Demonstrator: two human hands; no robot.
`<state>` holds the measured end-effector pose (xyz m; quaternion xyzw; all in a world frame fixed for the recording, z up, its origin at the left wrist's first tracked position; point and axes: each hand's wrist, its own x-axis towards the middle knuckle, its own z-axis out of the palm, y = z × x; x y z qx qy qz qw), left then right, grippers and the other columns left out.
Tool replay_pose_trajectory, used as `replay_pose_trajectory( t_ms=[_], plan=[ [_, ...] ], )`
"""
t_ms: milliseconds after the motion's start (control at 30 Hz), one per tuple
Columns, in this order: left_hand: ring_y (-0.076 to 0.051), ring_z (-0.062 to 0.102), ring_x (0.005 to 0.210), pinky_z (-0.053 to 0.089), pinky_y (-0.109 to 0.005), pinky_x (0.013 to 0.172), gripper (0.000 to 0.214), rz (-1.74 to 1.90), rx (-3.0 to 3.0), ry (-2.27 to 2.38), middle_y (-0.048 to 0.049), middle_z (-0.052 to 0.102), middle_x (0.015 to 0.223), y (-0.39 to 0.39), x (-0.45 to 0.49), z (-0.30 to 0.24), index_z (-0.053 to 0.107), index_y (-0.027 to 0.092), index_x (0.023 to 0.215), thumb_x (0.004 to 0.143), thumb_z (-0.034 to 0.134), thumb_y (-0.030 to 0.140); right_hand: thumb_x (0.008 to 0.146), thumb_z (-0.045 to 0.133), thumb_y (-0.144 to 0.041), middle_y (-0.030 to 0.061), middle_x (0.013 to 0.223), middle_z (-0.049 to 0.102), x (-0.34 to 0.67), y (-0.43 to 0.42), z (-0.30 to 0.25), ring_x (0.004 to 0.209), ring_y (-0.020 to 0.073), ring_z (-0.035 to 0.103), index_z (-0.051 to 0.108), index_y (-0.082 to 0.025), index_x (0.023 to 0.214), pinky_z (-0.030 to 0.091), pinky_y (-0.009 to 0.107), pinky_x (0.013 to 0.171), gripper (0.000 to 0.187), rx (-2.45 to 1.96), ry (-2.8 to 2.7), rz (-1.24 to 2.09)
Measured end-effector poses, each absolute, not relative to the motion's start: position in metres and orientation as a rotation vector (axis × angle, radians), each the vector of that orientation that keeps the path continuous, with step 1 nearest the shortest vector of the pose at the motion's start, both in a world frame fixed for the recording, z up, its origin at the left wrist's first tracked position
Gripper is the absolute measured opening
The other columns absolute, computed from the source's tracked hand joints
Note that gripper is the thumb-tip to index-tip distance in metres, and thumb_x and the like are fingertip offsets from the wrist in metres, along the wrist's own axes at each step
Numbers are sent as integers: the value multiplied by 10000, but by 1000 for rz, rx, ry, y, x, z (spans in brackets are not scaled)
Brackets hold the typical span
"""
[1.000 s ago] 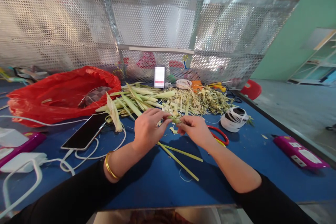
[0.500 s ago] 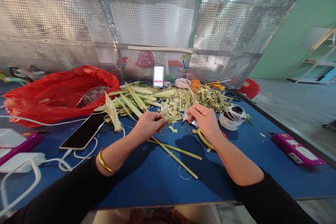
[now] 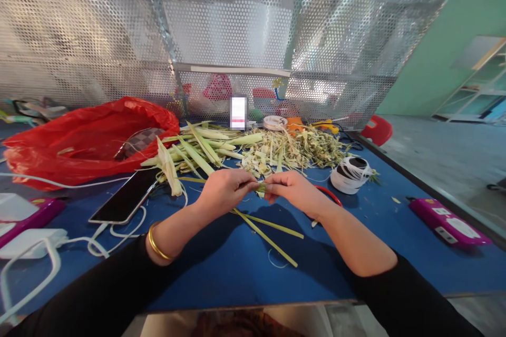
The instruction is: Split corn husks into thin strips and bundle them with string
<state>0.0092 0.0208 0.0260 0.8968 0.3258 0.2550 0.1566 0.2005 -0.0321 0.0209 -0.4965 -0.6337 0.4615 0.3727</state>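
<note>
A short green leaf strip [image 3: 260,187] is held just above the blue table [image 3: 221,279], stretched between the two hands with its long axis running side to side. Neither hand is nearer than the other; each has one end. The left hand [image 3: 223,189] is closed to a pinch, thumb and forefinger pressed together on the strip's left end and the other fingers curled under. The right hand [image 3: 294,192] mirrors it, fingertips nipped tight on the right end with the knuckles up. The gap between the two pinches is small, so little of the strip shows.

Directly below the hands, towards the person, two long strips [image 3: 265,233] lie loose on the table, slanting away to the right. Beyond the left hand is a pile of whole leaves [image 3: 205,150], and beyond the right hand a heap of trimmed scraps [image 3: 304,150]. Just behind the right wrist a red handle loop [image 3: 330,196] peeks out, and further right stands a spool of white string [image 3: 350,174]. Off to the left of the left hand a phone [image 3: 122,197] lies on its cable, with a red plastic bag [image 3: 79,142] behind it. A gold bangle [image 3: 156,242] sits on the left wrist.
</note>
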Motion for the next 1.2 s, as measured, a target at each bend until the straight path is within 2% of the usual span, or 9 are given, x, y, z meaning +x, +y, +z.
replay_pose_trajectory(
  t_ms=[167, 367, 433, 500, 600, 733, 867, 1000, 1200],
  plan=[
    [-138, 572, 654, 320, -218, 579, 266, 678, 2609, 853, -4, 658, 699, 22, 6, 30, 711, 244, 788, 869, 501, 385, 783, 563, -258, 39, 770, 693, 203, -35, 25, 688, 142, 645, 706, -154, 832, 512, 298, 748, 184, -1166, -1602, 1346],
    [-162, 599, 717, 371, -255, 654, 246, 656, 2734, 719, -27, 688, 750, 24, 7, 25, 725, 246, 824, 875, 497, 322, 760, 587, -248, 11, 668, 672, 195, -32, 14, 574, 119, 620, 657, -155, 718, 493, 247, 622, 123, -1289, -1618, 1255],
    [-188, 612, 805, 397, -289, 749, 208, 829, 2732, 743, -43, 702, 828, 23, 9, 24, 720, 246, 849, 859, 529, 326, 767, 572, -240, 7, 646, 663, 192, -31, 11, 550, 121, 612, 638, -163, 691, 488, 244, 592, 127, -1314, -1605, 1203],
    [-209, 594, 918, 398, -323, 846, 170, 1191, 2589, 886, -58, 691, 933, 19, 11, 23, 699, 230, 864, 825, 583, 348, 780, 547, -229, 5, 620, 649, 189, -31, 11, 541, 130, 606, 610, -173, 658, 478, 246, 575, 148, -1366, -1594, 1053],
    [-166, 562, 783, 431, -287, 739, 209, 1542, 2102, 1214, -28, 635, 808, 15, 15, 22, 617, 205, 793, 766, 646, 410, 806, 518, -220, 0, 579, 619, 188, -34, 14, 549, 143, 587, 586, -193, 657, 431, 241, 556, 166, -1469, -1646, 634],
    [-107, 473, 543, 382, -236, 518, 387, 1260, 1480, 1263, 50, 498, 582, 12, 22, 17, 505, 198, 728, 667, 695, 529, 838, 499, -230, 2, 601, 593, 186, -37, 10, 557, 139, 527, 580, -203, 707, 365, 240, 545, 156, -1469, -1763, 220],
    [-109, 532, 574, 431, -237, 555, 375, 926, 1288, 992, 28, 568, 611, 8, 30, 12, 569, 155, 705, 618, 751, 471, 842, 487, -203, 18, 667, 580, 180, -40, 3, 624, 147, 512, 538, -201, 693, 353, 248, 596, 158, -1394, -1897, 79],
    [-116, 573, 627, 475, -259, 654, 302, 938, 1216, 884, 25, 615, 631, 6, 33, 10, 597, 148, 699, 585, 798, 343, 847, 487, -229, -1, 606, 550, 177, -41, 3, 582, 138, 494, 519, -205, 642, 356, 241, 560, 209, -1380, -1787, 331],
    [-162, 634, 773, 508, -293, 722, 326, 936, 1159, 860, -48, 714, 870, 9, 30, 11, 654, 139, 852, 580, 789, 259, 794, 558, -303, -15, 547, 565, 178, -35, 6, 517, 136, 541, 562, -192, 597, 437, 259, 552, 226, -1236, -1365, 906]
  ],
)
